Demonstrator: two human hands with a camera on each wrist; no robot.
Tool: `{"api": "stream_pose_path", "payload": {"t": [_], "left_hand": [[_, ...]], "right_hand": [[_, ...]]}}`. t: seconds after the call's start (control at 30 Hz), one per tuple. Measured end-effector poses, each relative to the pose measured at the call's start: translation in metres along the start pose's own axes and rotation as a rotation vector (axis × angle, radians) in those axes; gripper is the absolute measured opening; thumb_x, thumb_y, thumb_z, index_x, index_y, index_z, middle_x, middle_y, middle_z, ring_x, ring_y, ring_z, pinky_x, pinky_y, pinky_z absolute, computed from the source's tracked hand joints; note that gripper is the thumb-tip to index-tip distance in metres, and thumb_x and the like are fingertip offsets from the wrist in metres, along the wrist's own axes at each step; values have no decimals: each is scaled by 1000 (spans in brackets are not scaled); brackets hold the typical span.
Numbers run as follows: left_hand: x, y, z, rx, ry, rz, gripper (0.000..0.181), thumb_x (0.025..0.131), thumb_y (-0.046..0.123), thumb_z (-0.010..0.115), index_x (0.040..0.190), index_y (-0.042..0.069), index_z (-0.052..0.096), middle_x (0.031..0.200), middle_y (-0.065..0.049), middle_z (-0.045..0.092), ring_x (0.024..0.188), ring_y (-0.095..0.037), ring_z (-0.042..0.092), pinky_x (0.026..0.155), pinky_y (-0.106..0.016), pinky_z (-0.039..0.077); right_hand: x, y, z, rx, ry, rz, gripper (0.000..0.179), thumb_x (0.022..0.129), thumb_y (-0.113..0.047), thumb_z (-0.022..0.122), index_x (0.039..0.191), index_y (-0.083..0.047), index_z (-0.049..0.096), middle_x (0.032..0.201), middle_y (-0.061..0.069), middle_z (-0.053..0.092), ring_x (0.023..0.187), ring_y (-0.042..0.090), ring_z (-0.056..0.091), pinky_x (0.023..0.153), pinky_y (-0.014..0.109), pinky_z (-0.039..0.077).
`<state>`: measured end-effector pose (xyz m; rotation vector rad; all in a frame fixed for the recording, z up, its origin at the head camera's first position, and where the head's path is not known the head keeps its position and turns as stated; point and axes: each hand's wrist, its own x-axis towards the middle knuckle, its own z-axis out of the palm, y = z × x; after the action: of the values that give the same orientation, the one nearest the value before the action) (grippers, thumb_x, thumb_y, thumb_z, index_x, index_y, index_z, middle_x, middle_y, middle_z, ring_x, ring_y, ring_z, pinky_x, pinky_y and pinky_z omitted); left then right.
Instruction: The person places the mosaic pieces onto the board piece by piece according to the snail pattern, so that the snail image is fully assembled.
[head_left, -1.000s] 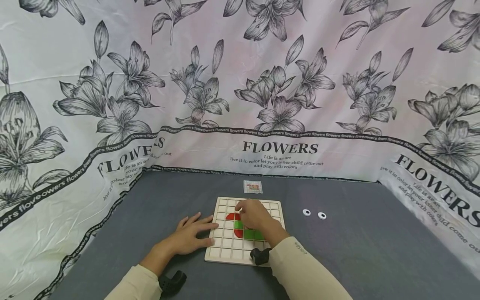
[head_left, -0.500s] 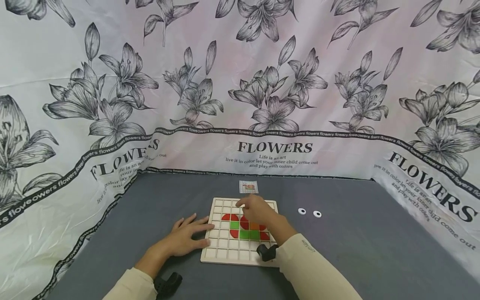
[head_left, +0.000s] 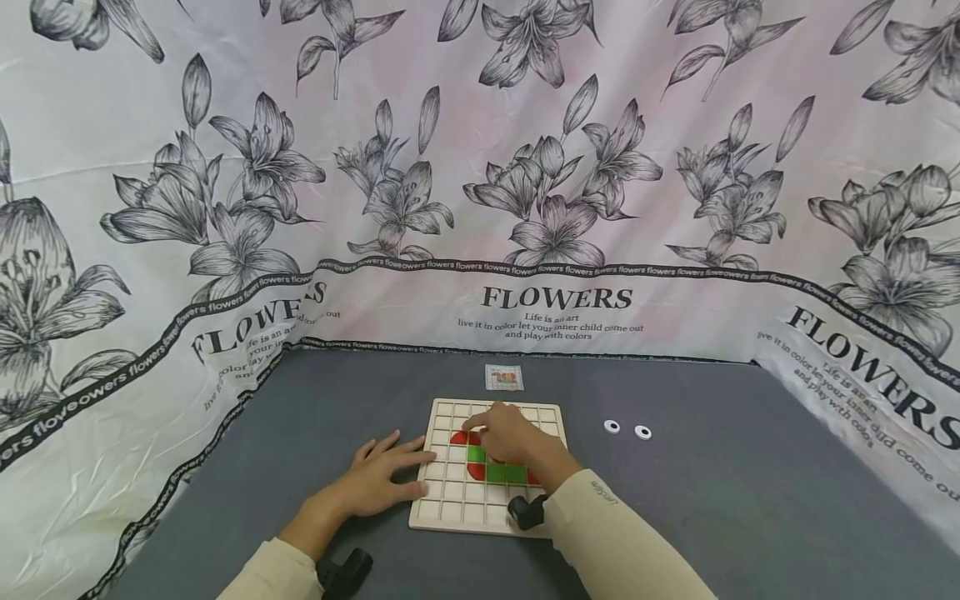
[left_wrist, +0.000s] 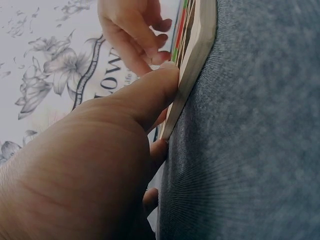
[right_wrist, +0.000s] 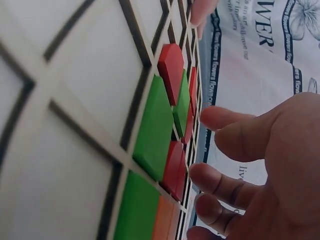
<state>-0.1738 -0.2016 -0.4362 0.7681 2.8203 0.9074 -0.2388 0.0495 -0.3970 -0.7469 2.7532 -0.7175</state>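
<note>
A pale wooden grid board [head_left: 442, 508] lies on the grey table, with red tiles [head_left: 476, 472] and green tiles [head_left: 506, 474] set in its squares. My left hand [head_left: 367, 483] rests at the board's left edge with fingers spread, its thumb on the rim in the left wrist view. Over the upper middle of the board is my right hand [head_left: 513, 433], its index fingertip right at the upper red pieces. No piece shows between its loosely bent fingers in the right wrist view, where an orange tile [right_wrist: 165, 217] also appears. That hand covers part of the pattern in the head view.
A small printed card [head_left: 503, 377] lies behind the board. Two round white pieces with dark centres, one of them an eye-like disc [head_left: 642, 432], lie to the right. A flower-printed curtain [head_left: 555, 300] encloses the table's back and sides.
My right hand shifted away to the upper right, uncovering more red and orange tiles, then came back left and nearer over them. My left hand stays at the board's edge.
</note>
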Motion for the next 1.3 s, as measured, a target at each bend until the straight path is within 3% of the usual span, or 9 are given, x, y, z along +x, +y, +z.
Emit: {"api": "stream_pose_path", "payload": {"t": [0.07, 0.13, 0.23, 0.3, 0.4, 0.57, 0.73, 0.93, 1.3], "left_hand": [[0, 1, 0, -7, -3, 2, 54, 93, 48, 61, 139, 21, 57, 151, -8, 36, 142, -43, 10, 105, -63, -3], [0, 1, -1, -9, -6, -3, 54, 93, 48, 61, 139, 21, 56, 152, -8, 36, 142, -42, 10, 106, -63, -3], [-1, 2, -1, -8, -6, -7, 54, 93, 48, 61, 139, 21, 56, 152, -7, 35, 142, -42, 10, 106, -63, -3], [-1, 3, -1, -8, -5, -7, 54, 93, 48, 61, 139, 21, 56, 152, -7, 35, 142, -41, 10, 106, -62, -3], [-1, 3, -2, -13, -2, -4, 54, 93, 48, 61, 139, 20, 56, 152, -7, 35, 142, -42, 10, 106, -62, -3], [-1, 2, -2, -17, -2, -1, 54, 93, 48, 61, 139, 20, 56, 152, -7, 35, 142, -42, 10, 105, -63, -3], [0, 1, -1, -24, -2, -2, 54, 93, 48, 61, 139, 20, 56, 152, -8, 35, 142, -42, 9, 105, -62, -4], [0, 1, -1, -28, -3, -1, 54, 92, 47, 62, 139, 20, 57, 152, -8, 35, 142, -42, 9, 105, -62, -4], [0, 1, -1, -28, -7, -4, 54, 93, 47, 62, 140, 20, 55, 152, -7, 34, 142, -42, 9, 106, -62, -3]], "right_hand": [[-2, 0, -3, -9, 27, -19, 39, 96, -3, 47, 126, -18, 67, 110, 15, 65, 90, 25, 59, 71, 37, 49], [-4, 2, -8, -22, 64, -54, 36, 96, -2, 49, 125, -14, 67, 119, 15, 61, 102, 32, 57, 80, 42, 48], [-8, 4, -16, -16, 103, -103, 33, 96, -2, 52, 126, -8, 65, 112, 16, 62, 90, 30, 58, 71, 40, 47], [-11, 6, -22, -17, 139, -136, 32, 95, -2, 54, 125, -6, 65, 107, 15, 63, 89, 30, 59, 71, 41, 48], [-16, 7, -33, -10, 193, -177, 32, 94, -1, 57, 124, -6, 65, 111, 15, 63, 98, 29, 57, 76, 43, 48], [-29, 12, -52, -1, 284, -198, 34, 92, -3, 60, 125, -8, 65, 105, 11, 59, 90, 25, 55, 72, 42, 47], [-43, 21, -70, -13, 370, -181, 34, 92, -8, 62, 126, -12, 66, 99, 6, 56, 91, 24, 54, 69, 40, 46], [-64, 38, -84, -13, 448, -131, 33, 93, -10, 64, 126, -11, 65, 101, 9, 55, 93, 29, 52, 70, 44, 43], [-98, 99, -99, -14, 637, -45, 33, 90, -6, 67, 123, -3, 64, 104, 20, 58, 94, 39, 54, 75, 56, 45]]}}
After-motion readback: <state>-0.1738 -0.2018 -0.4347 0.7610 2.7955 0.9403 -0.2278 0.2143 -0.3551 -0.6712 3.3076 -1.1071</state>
